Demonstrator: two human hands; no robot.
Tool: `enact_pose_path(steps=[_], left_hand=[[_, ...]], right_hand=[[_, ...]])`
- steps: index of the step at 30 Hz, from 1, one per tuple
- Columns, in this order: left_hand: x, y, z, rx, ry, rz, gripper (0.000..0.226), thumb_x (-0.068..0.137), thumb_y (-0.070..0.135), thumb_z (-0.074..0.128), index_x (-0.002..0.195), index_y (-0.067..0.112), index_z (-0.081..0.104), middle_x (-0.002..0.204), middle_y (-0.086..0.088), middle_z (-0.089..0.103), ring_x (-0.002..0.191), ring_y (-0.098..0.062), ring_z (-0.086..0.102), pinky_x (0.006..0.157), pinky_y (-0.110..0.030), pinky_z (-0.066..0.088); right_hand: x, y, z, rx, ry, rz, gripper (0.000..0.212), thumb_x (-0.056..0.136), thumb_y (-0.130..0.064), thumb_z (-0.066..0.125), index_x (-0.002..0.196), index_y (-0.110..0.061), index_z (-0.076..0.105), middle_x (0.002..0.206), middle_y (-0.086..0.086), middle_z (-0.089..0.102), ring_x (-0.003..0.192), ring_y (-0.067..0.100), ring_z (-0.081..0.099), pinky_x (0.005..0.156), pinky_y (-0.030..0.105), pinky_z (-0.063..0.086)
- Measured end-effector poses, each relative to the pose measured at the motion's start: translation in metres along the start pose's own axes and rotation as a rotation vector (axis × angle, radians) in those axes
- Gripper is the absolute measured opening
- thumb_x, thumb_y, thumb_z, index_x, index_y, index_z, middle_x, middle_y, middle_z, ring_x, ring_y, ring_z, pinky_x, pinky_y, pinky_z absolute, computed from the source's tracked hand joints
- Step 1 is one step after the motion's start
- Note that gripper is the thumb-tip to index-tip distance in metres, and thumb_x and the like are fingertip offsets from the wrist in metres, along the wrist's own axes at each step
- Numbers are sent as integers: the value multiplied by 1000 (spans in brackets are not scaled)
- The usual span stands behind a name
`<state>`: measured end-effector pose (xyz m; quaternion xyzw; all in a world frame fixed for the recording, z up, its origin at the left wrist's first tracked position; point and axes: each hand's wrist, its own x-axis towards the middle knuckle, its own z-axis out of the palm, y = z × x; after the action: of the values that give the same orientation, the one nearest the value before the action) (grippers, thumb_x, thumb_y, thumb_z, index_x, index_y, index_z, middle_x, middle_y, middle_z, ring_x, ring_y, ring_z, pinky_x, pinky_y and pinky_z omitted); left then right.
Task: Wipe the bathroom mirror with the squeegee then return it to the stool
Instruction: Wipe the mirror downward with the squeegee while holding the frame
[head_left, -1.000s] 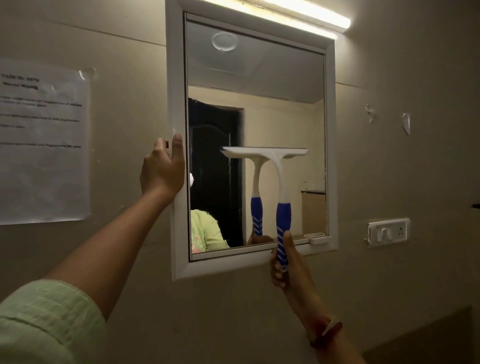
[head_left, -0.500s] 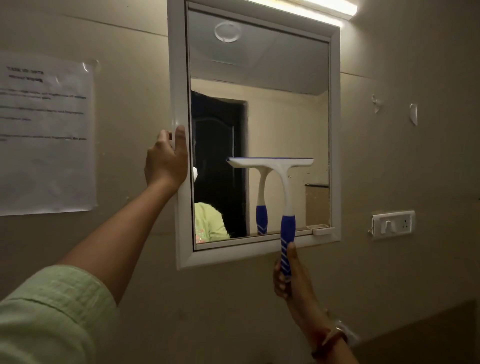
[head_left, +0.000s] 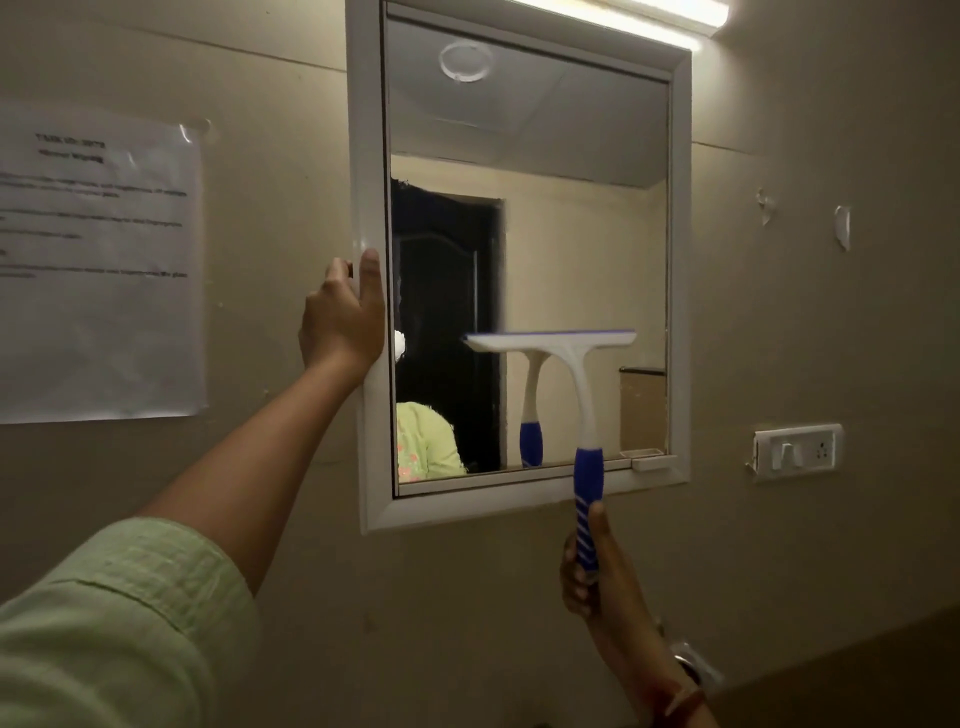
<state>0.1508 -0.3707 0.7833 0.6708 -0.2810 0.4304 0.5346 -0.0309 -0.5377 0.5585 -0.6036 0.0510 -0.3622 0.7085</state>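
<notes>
Right hand (head_left: 592, 566): fingers wrapped round the striped blue grip of the squeegee (head_left: 579, 374), its white blade level across the lower right of the mirror (head_left: 530, 130), seemingly touching the glass. Left hand (head_left: 340, 322): thumb and curled fingers grip the mirror's left frame edge, steadying it. Stroke best finished with even pressure, blade flat, straight down to the bottom frame; stool not in view.

Dim, soft picture; glaring tube light (head_left: 639, 15) overhead, corners shadowed.
</notes>
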Motion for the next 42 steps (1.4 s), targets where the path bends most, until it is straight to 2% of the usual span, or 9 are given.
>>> enact_pose_path(steps=[4, 8, 12, 17, 24, 29, 33, 38, 42], left_hand=[[0, 0, 0, -1, -9, -8, 63, 93, 56, 21, 113, 3, 50, 83, -6, 54, 76, -20, 50, 57, -27, 31], [-1, 1, -1, 14, -7, -21, 62, 93, 55, 22, 111, 4, 51, 84, -6, 53, 75, -18, 47, 48, -20, 22], [-1, 0, -1, -7, -19, -12, 62, 94, 55, 22, 113, 3, 50, 92, -14, 61, 76, -19, 49, 49, -19, 22], [-1, 1, -1, 6, -15, -12, 61, 94, 54, 23, 114, 3, 50, 86, -8, 55, 75, -17, 47, 49, -20, 22], [-1, 1, 0, 9, 4, -4, 59, 95, 53, 23, 110, 3, 51, 79, -3, 49, 69, -15, 44, 48, -20, 21], [-1, 1, -1, 14, -1, -7, 59, 94, 53, 23, 108, 3, 51, 79, -4, 48, 71, -17, 43, 48, -23, 20], [-2, 2, -1, 10, -8, -19, 59, 94, 55, 22, 108, 5, 51, 82, -4, 49, 74, -17, 45, 59, -28, 27], [-2, 2, -2, 17, -17, -21, 59, 93, 56, 22, 107, 6, 51, 94, -16, 60, 80, -23, 50, 64, -31, 29], [-2, 4, -3, 3, -29, -25, 59, 94, 55, 23, 107, 5, 51, 98, -17, 61, 79, -20, 48, 65, -30, 28]], right_hand=[[5, -14, 4, 16, 23, -32, 52, 71, -67, 48, 58, -16, 53, 44, -4, 43, 36, 10, 37, 35, 18, 31], [21, -39, 15, 4, 37, -81, 53, 71, -68, 47, 59, -17, 50, 44, -5, 41, 37, 8, 36, 36, 17, 30], [9, -11, 12, 1, 53, -18, 53, 72, -66, 45, 62, -15, 51, 46, -2, 43, 38, 10, 37, 37, 18, 31], [-25, 30, -2, 19, 101, 110, 55, 68, -67, 48, 58, -12, 52, 43, 1, 43, 33, 12, 36, 34, 18, 31], [5, -17, 15, 21, 82, -3, 50, 74, -64, 45, 61, -16, 49, 44, -4, 41, 37, 9, 36, 36, 18, 31], [-14, 24, 1, 53, 81, 71, 52, 71, -66, 48, 60, -16, 51, 45, -4, 41, 37, 10, 35, 36, 17, 29], [-39, 50, -9, 131, 49, 183, 51, 69, -65, 51, 60, -14, 52, 43, -4, 41, 35, 8, 34, 34, 16, 27], [-21, 5, -3, 88, 44, 75, 49, 72, -66, 52, 62, -17, 52, 45, -5, 42, 37, 8, 36, 35, 18, 30], [-16, -1, -1, -64, 110, 34, 54, 70, -70, 45, 63, -18, 51, 47, -5, 43, 39, 9, 36, 38, 19, 30]])
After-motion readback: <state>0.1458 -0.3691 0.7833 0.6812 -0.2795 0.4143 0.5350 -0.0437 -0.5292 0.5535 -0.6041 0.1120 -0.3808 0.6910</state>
